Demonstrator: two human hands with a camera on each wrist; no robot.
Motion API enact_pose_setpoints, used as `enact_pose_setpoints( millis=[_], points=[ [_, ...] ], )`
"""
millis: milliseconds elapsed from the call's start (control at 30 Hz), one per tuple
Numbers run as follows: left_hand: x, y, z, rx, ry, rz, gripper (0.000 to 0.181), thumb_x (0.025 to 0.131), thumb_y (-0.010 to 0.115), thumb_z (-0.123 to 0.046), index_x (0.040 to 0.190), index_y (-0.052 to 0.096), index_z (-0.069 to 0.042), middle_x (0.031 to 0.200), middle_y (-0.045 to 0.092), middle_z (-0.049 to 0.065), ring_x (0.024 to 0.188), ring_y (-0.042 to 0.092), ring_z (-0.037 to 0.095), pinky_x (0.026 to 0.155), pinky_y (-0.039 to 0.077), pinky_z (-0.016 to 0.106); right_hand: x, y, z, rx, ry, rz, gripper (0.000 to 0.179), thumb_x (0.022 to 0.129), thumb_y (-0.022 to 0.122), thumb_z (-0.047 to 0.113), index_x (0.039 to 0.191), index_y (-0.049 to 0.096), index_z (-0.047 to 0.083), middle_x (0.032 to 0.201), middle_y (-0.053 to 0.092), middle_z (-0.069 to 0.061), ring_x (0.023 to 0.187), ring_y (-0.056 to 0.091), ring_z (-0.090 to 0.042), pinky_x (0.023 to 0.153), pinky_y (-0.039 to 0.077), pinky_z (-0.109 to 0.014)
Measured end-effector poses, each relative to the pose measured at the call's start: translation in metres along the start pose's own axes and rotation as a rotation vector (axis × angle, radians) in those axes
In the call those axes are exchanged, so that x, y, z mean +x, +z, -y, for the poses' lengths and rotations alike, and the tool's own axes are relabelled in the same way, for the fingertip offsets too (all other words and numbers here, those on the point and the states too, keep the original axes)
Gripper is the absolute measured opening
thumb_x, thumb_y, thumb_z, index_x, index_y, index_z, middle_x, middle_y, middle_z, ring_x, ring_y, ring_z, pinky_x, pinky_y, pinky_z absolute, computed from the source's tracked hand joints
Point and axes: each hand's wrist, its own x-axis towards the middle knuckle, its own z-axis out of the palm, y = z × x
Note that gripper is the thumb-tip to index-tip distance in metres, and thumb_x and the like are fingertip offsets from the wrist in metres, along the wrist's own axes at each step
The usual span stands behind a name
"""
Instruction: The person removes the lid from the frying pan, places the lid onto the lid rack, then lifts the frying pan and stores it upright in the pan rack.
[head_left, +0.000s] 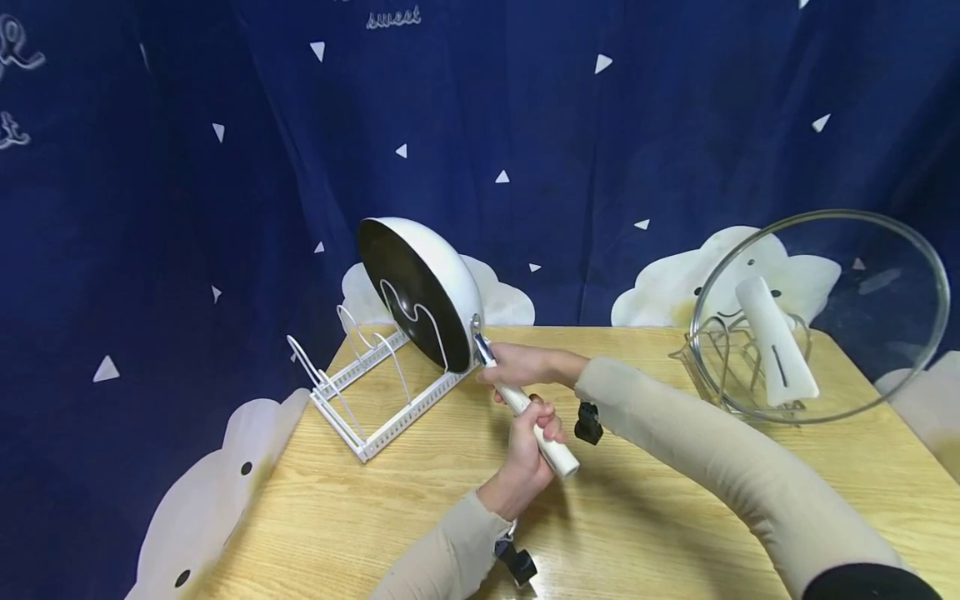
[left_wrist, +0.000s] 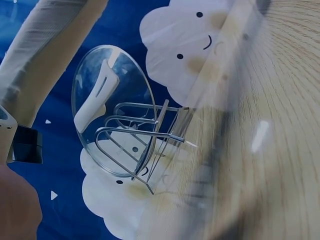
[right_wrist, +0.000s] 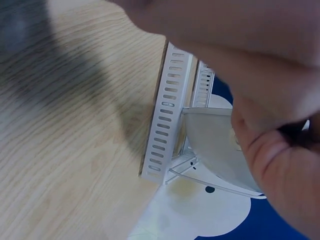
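A wok [head_left: 453, 267], white outside and dark inside, stands tilted on its edge in the far right part of a white rack [head_left: 420, 400]. Its long white handle [head_left: 557, 454] slants down toward me. My right hand [head_left: 513, 365] grips the handle close to the wok's body. Lower down, near the handle's end, my left hand [head_left: 531, 446] holds it with curled fingers. The right wrist view has the wok's pale outer side [right_wrist: 212, 135] beside the slotted rail [right_wrist: 167, 115] of the rack, with my right hand [right_wrist: 280, 75] covering much of the top right.
On the right, a large glass lid [head_left: 933, 275] with a white handle leans upright in a metal wire rack [head_left: 720, 367]. The wooden table [head_left: 637, 517] ends at a blue curtain [head_left: 562, 108] with white cloud shapes. Wire dividers [head_left: 303, 362] rise from the white rack's left part.
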Motion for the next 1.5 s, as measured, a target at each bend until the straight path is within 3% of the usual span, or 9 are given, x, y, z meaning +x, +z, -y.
enact_pose_setpoints(
  millis=[233, 433, 733, 1100, 1267, 1500],
  points=[
    [0.005, -0.001, -0.005, -0.02, 0.002, 0.011, 0.022, 0.082, 0.041, -0.001, 0.071, 0.034, -0.018, 0.057, 0.031, -0.011, 0.043, 0.034, -0.002, 0.044, 0.031, 0.011, 0.005, 0.0, 0.005, -0.025, -0.012, 0.011, 0.012, 0.093, 0.047, 0.006, 0.091, 0.05, -0.005, 0.07, 0.054, -0.007, 0.056, 0.058, -0.015, 0.052, 0.049, -0.025],
    [0.007, -0.002, -0.008, -0.04, -0.012, 0.003, 0.022, 0.083, 0.041, 0.0, 0.071, 0.035, -0.018, 0.056, 0.032, -0.01, 0.043, 0.035, -0.002, 0.044, 0.032, 0.011, 0.007, 0.0, 0.007, -0.026, -0.009, 0.007, 0.011, 0.093, 0.047, 0.005, 0.084, 0.049, -0.001, 0.07, 0.054, -0.01, 0.055, 0.058, -0.016, 0.051, 0.049, -0.025],
    [0.01, -0.004, -0.013, -0.031, -0.018, 0.011, 0.021, 0.083, 0.04, -0.001, 0.072, 0.035, -0.018, 0.057, 0.032, -0.011, 0.044, 0.034, -0.002, 0.045, 0.031, 0.01, 0.014, -0.002, 0.007, -0.027, -0.047, 0.03, 0.018, 0.093, 0.046, 0.008, 0.096, 0.049, -0.01, 0.073, 0.053, -0.007, 0.057, 0.058, -0.017, 0.053, 0.049, -0.026],
    [0.012, -0.009, -0.013, -0.061, -0.042, -0.001, 0.023, 0.086, 0.039, 0.0, 0.071, 0.035, -0.017, 0.057, 0.032, -0.01, 0.043, 0.036, -0.001, 0.044, 0.031, 0.011, 0.019, -0.002, 0.0, -0.05, -0.047, 0.042, 0.019, 0.095, 0.045, 0.012, 0.1, 0.047, -0.007, 0.077, 0.055, -0.012, 0.059, 0.059, -0.016, 0.054, 0.049, -0.026],
    [0.014, -0.01, -0.011, -0.032, -0.038, -0.013, 0.023, 0.087, 0.038, 0.0, 0.072, 0.035, -0.017, 0.057, 0.031, -0.01, 0.044, 0.034, -0.001, 0.047, 0.031, 0.011, 0.021, -0.003, -0.004, -0.037, -0.052, 0.05, 0.021, 0.098, 0.046, 0.015, 0.102, 0.046, -0.006, 0.079, 0.056, -0.019, 0.057, 0.059, -0.015, 0.053, 0.049, -0.026],
    [0.015, -0.014, -0.012, 0.017, -0.065, -0.036, 0.02, 0.088, 0.042, -0.002, 0.075, 0.036, -0.017, 0.057, 0.033, -0.01, 0.047, 0.034, 0.0, 0.049, 0.034, 0.012, 0.021, -0.002, -0.01, 0.035, -0.04, 0.048, 0.02, 0.1, 0.046, 0.018, 0.104, 0.045, -0.002, 0.077, 0.055, -0.017, 0.056, 0.058, -0.018, 0.052, 0.047, -0.027]
  ],
)
